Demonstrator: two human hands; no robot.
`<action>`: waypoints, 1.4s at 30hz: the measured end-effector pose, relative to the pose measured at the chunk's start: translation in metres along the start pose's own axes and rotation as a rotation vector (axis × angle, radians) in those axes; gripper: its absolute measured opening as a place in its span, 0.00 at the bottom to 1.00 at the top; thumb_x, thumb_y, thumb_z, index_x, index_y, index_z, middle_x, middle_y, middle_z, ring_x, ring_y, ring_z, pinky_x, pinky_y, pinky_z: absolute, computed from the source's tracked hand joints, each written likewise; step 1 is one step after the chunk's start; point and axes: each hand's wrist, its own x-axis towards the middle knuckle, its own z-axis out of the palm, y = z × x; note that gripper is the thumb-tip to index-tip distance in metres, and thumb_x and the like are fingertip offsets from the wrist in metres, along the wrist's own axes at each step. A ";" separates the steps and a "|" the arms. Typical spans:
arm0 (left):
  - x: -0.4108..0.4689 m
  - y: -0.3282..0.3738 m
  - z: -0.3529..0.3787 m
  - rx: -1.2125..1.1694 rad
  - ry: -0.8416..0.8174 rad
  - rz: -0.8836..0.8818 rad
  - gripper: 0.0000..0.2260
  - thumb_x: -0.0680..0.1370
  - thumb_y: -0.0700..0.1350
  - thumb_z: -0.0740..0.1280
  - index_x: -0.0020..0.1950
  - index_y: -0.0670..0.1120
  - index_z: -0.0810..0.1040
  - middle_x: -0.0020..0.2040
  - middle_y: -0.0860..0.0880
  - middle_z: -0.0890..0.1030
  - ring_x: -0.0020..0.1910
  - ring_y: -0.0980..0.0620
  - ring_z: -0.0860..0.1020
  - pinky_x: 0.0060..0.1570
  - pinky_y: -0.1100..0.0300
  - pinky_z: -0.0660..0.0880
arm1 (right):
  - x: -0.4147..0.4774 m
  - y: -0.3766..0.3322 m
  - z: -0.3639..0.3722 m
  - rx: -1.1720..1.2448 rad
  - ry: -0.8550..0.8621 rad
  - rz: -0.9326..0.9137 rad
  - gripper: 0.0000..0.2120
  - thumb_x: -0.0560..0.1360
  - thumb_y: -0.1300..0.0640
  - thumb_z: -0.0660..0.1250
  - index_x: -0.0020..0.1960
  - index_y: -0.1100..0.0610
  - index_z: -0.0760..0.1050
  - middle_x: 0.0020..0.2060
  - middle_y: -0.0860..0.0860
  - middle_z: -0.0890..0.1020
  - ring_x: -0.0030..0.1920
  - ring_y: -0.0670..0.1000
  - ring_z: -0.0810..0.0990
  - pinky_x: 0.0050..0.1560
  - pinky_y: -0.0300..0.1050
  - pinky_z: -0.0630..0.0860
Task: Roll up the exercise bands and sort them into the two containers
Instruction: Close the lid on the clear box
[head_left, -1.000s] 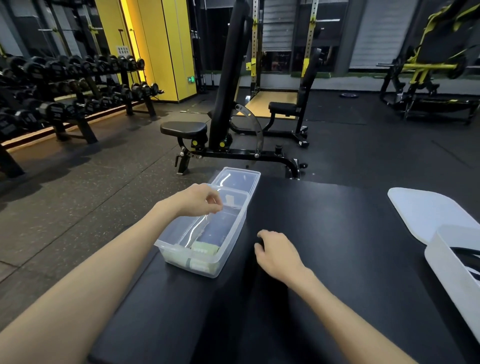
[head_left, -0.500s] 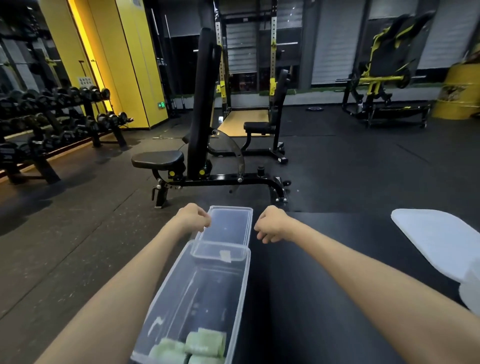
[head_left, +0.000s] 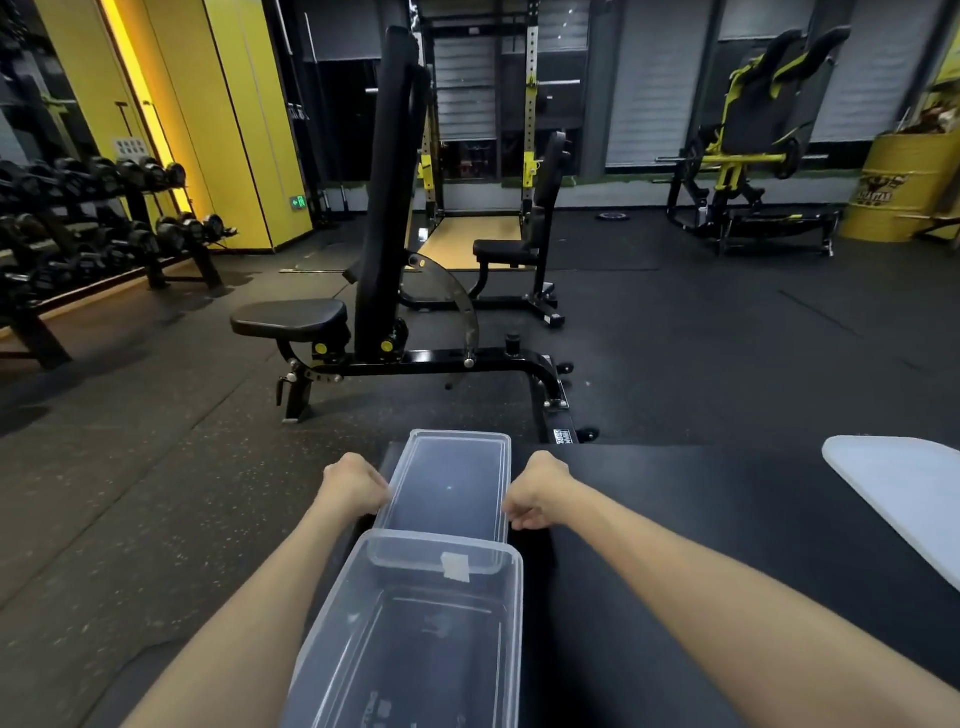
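Lower centre: left hand and right hand grip opposite long edges of clear lid, just above open container.

a green arrow sign hangs on the yellow wall; the drum's lettering is unreadable.

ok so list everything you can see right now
clear container: one, transparent, near centre on the black surface
clear lid: one, transparent, just beyond the container
white lid: one, white, right edge
black surface: one, black, under container and lids
weight benches: two, black, floor beyond
dumbbell rack: one, black, far left
yellow drum: one, yellow, far right
left hand: one, grips clear lid's left edge
right hand: one, grips clear lid's right edge
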 end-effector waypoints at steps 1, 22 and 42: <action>0.000 -0.001 0.001 -0.007 0.002 0.002 0.04 0.72 0.38 0.69 0.43 0.41 0.84 0.45 0.42 0.83 0.48 0.47 0.79 0.50 0.57 0.77 | 0.002 0.001 0.001 0.005 0.002 0.007 0.07 0.67 0.71 0.69 0.37 0.63 0.73 0.37 0.59 0.81 0.29 0.52 0.80 0.20 0.36 0.72; -0.089 -0.009 -0.044 -0.235 0.230 0.293 0.05 0.68 0.43 0.77 0.39 0.49 0.83 0.37 0.52 0.84 0.42 0.55 0.81 0.49 0.55 0.77 | -0.092 0.024 -0.038 -0.140 0.296 -0.731 0.07 0.69 0.64 0.65 0.35 0.55 0.78 0.31 0.47 0.80 0.34 0.46 0.78 0.34 0.36 0.74; -0.216 -0.070 -0.043 -0.379 0.149 0.283 0.07 0.75 0.45 0.68 0.47 0.55 0.85 0.43 0.60 0.84 0.46 0.65 0.80 0.47 0.66 0.75 | -0.170 0.097 0.023 -0.515 0.407 -1.034 0.15 0.64 0.77 0.62 0.34 0.59 0.63 0.34 0.52 0.69 0.27 0.51 0.61 0.24 0.48 0.64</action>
